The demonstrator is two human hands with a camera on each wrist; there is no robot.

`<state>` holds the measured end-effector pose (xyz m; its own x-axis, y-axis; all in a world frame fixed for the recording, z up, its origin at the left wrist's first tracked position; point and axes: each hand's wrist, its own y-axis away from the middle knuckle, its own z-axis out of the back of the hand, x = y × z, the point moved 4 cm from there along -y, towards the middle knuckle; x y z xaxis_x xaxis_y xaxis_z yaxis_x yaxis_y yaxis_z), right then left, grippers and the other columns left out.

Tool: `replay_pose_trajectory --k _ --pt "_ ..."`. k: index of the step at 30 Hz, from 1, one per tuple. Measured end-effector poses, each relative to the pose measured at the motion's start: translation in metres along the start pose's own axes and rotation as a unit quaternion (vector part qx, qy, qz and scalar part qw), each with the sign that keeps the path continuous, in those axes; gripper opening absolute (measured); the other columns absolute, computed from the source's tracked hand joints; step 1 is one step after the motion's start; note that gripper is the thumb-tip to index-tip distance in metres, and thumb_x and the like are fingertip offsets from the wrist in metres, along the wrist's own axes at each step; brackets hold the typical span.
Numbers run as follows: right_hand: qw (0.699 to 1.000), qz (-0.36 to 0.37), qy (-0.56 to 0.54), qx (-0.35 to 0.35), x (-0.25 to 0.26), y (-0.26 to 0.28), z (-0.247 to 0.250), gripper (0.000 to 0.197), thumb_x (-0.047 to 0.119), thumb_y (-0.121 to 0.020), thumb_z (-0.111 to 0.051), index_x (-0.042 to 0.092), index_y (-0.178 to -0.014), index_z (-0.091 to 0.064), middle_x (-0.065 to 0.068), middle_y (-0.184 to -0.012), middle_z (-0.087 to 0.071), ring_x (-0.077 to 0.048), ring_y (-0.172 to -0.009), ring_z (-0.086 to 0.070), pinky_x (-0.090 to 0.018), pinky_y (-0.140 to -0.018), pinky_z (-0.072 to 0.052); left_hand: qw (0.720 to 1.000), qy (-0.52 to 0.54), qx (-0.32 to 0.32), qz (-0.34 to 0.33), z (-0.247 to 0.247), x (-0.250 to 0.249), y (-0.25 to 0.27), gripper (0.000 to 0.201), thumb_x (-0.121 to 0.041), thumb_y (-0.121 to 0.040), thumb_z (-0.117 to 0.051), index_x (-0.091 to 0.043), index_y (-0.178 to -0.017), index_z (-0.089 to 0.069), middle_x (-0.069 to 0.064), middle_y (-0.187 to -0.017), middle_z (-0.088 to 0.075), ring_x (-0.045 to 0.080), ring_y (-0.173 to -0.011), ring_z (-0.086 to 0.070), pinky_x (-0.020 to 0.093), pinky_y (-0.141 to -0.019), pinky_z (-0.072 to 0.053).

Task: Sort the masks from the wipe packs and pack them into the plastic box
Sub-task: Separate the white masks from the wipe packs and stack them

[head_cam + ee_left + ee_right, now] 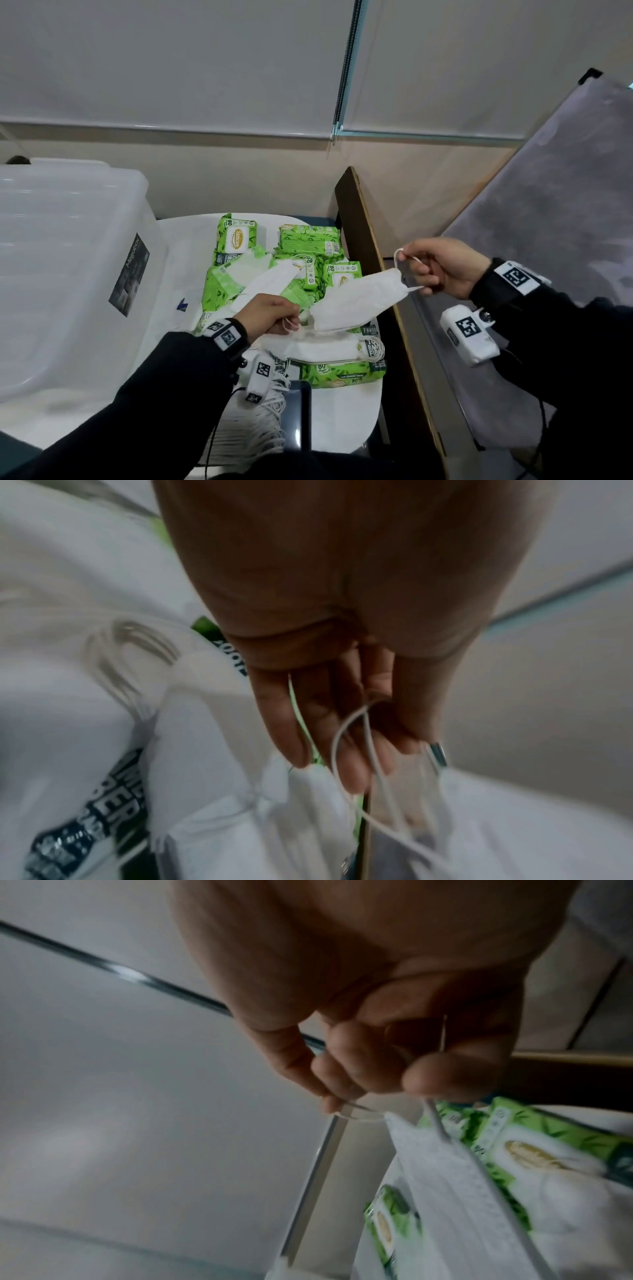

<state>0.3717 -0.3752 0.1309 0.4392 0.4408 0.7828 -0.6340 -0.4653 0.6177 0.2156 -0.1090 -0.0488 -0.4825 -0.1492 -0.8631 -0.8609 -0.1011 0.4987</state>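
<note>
A white mask hangs stretched in the air between my two hands, above a heap of green wipe packs. My right hand pinches its ear loop at the upper right. My left hand grips the loop at the mask's lower left end. More white masks lie among the packs, and another mask rests over them behind my left hand. The clear plastic box stands at the left of the white table.
A stack of masks with white loops lies near the table's front edge under my left forearm. A brown wooden board stands along the table's right side, with a grey panel beyond it. A wall with blinds rises behind.
</note>
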Motion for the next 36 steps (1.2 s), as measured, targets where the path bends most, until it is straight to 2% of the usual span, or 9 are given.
replay_pose_trajectory --k 3,7,12,22,24,26,30,33,36 --pt "0.993 -0.046 -0.065 -0.09 -0.055 -0.024 0.021 0.019 0.02 -0.096 -0.055 0.015 -0.079 -0.062 0.004 -0.052 -0.038 -0.012 -0.04 -0.034 -0.026 -0.046 -0.038 0.975 0.219 -0.003 0.03 0.014 0.004 0.001 0.029 -0.014 -0.095 -0.059 -0.01 -0.066 -0.057 0.017 -0.088 -0.071 0.026 -0.076 -0.069 0.039 -0.079 -0.052" --pt "0.98 -0.098 -0.097 -0.146 -0.132 -0.048 0.024 0.015 0.008 -0.091 -0.066 0.014 -0.079 -0.061 0.003 -0.051 -0.045 -0.011 -0.041 -0.045 -0.025 -0.047 -0.046 0.929 0.362 -0.075 0.018 0.042 -0.005 0.003 0.037 -0.022 -0.093 -0.061 -0.017 -0.06 -0.045 0.003 -0.058 -0.047 0.023 -0.061 -0.058 0.04 -0.074 -0.053" --pt "0.979 -0.122 -0.089 -0.134 -0.18 -0.062 0.006 0.008 0.009 -0.092 -0.067 0.016 -0.087 -0.066 0.001 -0.059 -0.052 -0.014 -0.053 -0.053 -0.026 -0.056 -0.046 0.991 0.057 -0.088 0.078 0.06 0.005 0.014 0.03 -0.018 -0.09 -0.075 -0.014 -0.069 -0.055 0.004 -0.057 -0.047 0.019 -0.055 -0.054 0.036 -0.068 -0.06" --pt "0.986 -0.111 -0.013 -0.126 -0.198 -0.077 -0.012 0.008 0.001 -0.09 -0.071 0.005 -0.095 -0.067 -0.009 -0.065 -0.06 -0.021 -0.057 -0.059 -0.035 -0.061 -0.055 0.979 -0.12 -0.073 0.146 0.06 0.024 0.03 0.015 -0.014 -0.087 -0.08 -0.001 -0.087 -0.072 0.018 -0.078 -0.071 0.026 -0.072 -0.068 0.045 -0.082 -0.063" --pt "0.986 -0.106 0.003 -0.125 -0.194 -0.077 -0.015 0.01 0.001 -0.089 -0.07 0.003 -0.099 -0.068 -0.01 -0.07 -0.062 -0.021 -0.062 -0.061 -0.034 -0.061 -0.055 0.972 -0.162 -0.07 0.155 0.061 0.022 0.031 0.02 -0.017 -0.091 -0.074 0.003 -0.096 -0.072 0.021 -0.084 -0.075 0.025 -0.069 -0.071 0.038 -0.074 -0.062" --pt "0.984 -0.086 0.074 -0.137 -0.187 -0.08 -0.015 0.014 0.009 -0.086 -0.074 0.004 -0.099 -0.07 -0.007 -0.081 -0.068 -0.02 -0.074 -0.065 -0.033 -0.066 -0.055 0.951 -0.257 -0.071 0.157 0.063 0.016 0.027 0.02 -0.018 -0.096 -0.064 -0.001 -0.103 -0.072 0.019 -0.09 -0.078 0.028 -0.074 -0.076 0.032 -0.065 -0.058" --pt "0.927 0.035 0.341 -0.154 -0.155 -0.083 -0.032 0.021 0.032 -0.08 -0.082 0.026 -0.095 -0.069 0.006 -0.099 -0.065 -0.016 -0.093 -0.064 -0.028 -0.075 -0.046 0.822 -0.561 -0.087 0.033 0.061 -0.013 0.007 0.029 -0.017 -0.097 -0.05 -0.027 -0.111 -0.073 0.001 -0.111 -0.072 0.025 -0.099 -0.068 0.031 -0.083 -0.054" --pt "0.904 0.097 0.408 -0.085 -0.137 -0.094 -0.075 0.025 0.034 -0.082 -0.081 0.031 -0.103 -0.067 0.006 -0.107 -0.061 -0.014 -0.094 -0.063 -0.028 -0.079 -0.049 0.803 -0.594 -0.028 -0.041 0.039 -0.02 -0.016 0.031 -0.017 -0.093 -0.058 -0.031 -0.118 -0.07 0.0 -0.116 -0.068 0.023 -0.104 -0.063 0.03 -0.084 -0.05" --pt "0.867 0.074 0.493 -0.023 -0.144 -0.115 -0.115 0.043 0.035 -0.087 -0.077 0.028 -0.126 -0.063 -0.001 -0.126 -0.053 -0.021 -0.111 -0.061 -0.035 -0.096 -0.05 0.779 -0.626 0.025 -0.039 0.028 -0.007 -0.034 0.044 -0.028 -0.087 -0.07 -0.03 -0.13 -0.061 -0.002 -0.114 -0.06 0.023 -0.108 -0.061 0.032 -0.084 -0.049"
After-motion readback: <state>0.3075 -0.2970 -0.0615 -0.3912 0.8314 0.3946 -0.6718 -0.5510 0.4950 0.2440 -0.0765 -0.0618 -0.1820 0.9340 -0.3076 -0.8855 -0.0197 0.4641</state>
